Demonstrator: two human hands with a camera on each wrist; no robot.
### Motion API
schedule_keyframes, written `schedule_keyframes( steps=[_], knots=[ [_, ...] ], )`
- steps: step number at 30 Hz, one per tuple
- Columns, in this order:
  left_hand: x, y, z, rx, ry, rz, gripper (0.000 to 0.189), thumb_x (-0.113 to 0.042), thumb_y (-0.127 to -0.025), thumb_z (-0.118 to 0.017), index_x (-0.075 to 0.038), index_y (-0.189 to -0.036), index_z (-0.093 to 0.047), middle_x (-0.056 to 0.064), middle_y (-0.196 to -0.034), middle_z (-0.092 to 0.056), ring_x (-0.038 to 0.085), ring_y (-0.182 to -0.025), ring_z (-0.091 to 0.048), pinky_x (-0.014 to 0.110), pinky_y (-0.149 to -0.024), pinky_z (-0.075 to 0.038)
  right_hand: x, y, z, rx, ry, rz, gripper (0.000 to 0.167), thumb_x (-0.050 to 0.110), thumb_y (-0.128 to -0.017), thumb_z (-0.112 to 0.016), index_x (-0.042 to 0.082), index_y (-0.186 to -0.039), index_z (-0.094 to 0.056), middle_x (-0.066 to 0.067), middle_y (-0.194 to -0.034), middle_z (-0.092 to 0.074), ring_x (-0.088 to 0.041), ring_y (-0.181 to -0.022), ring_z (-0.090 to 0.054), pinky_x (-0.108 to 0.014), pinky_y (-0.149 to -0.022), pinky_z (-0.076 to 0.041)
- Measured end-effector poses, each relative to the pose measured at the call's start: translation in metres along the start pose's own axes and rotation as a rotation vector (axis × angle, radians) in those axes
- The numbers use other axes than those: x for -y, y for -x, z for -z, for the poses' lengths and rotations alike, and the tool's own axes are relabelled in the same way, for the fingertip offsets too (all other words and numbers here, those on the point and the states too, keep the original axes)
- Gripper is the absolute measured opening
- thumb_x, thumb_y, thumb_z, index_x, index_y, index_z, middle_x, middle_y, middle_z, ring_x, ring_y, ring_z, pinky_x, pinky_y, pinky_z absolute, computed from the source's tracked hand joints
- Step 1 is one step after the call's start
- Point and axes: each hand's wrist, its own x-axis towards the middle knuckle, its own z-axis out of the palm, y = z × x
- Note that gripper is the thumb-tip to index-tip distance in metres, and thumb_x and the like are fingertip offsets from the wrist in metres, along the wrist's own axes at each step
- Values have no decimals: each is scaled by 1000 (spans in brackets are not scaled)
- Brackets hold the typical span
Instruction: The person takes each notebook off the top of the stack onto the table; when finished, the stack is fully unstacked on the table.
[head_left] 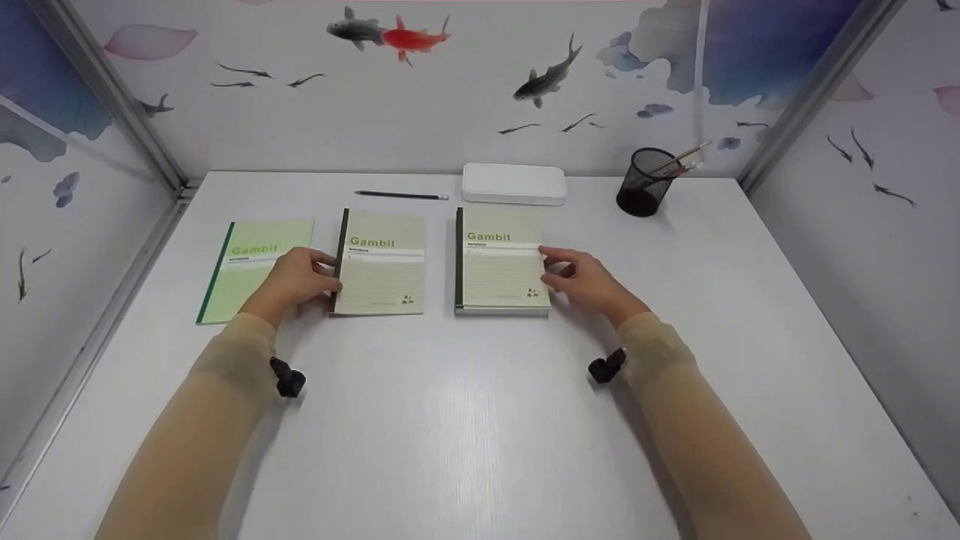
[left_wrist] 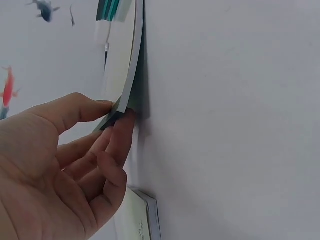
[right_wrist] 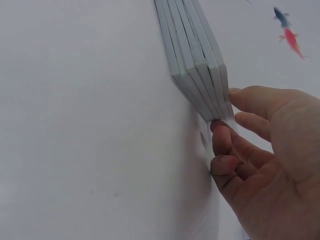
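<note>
A beige notebook with a dark spine lies at the middle left of the table in the head view. My left hand pinches its spine side; in the left wrist view the thumb is above and fingers are below the edge of that notebook. To the right sits a stack of notebooks, a similar beige one on top. Thumb and fingers of my right hand grip the right edge of the stack, as the right wrist view shows. A green notebook lies partly behind the left hand.
Behind the notebooks lie a dark pencil and a white case. A black mesh pen cup holding pencils stands at the back right. Printed wall panels bound the white table at the back and sides.
</note>
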Motion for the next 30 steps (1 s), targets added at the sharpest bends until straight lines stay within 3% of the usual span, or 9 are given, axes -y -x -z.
schedule_keyframes(
  steps=[10, 13, 19, 24, 30],
  knots=[
    [1, 4, -1, -30, -63, 28, 54, -17, -92, -75, -1, -140, -58, 17, -119, -65, 17, -84, -69, 26, -71, -58, 1, 1, -1, 3, 9, 8, 59, 23, -102, -65, 24, -157, -45, -11, -146, -57, -27, -116, -60, -30, -85, -51],
    [2, 6, 0, -45, -101, 11, 53, -21, -90, -78, -4, -138, -61, 15, -119, -66, 19, -85, -67, 26, -70, -56, 1, 1, 0, 4, 12, 9, 59, 24, -102, -65, 24, -157, -45, -11, -147, -57, -27, -117, -60, -29, -83, -52],
    [1, 6, -1, -81, -145, -6, 55, -24, -89, -80, -7, -138, -62, 15, -123, -66, 25, -96, -63, 32, -79, -54, 1, 2, 1, 13, 15, -13, 59, 25, -102, -65, 24, -158, -45, -10, -147, -57, -27, -117, -58, -29, -81, -52],
    [-4, 1, -14, -175, -74, -74, 47, -20, -93, -73, -6, -136, -62, 15, -122, -63, 27, -104, -56, 35, -86, -49, 3, 0, 2, 15, 30, -27, 60, 25, -102, -66, 23, -157, -45, -10, -144, -58, -26, -117, -58, -32, -85, -51],
    [-16, -4, -39, -205, 15, -164, 34, -15, -96, -67, -5, -128, -66, 13, -113, -64, 21, -94, -59, 24, -73, -53, 6, -2, 2, -1, 33, -3, 58, 22, -100, -67, 18, -155, -48, -12, -140, -61, -28, -118, -59, -33, -87, -51]
  ],
)
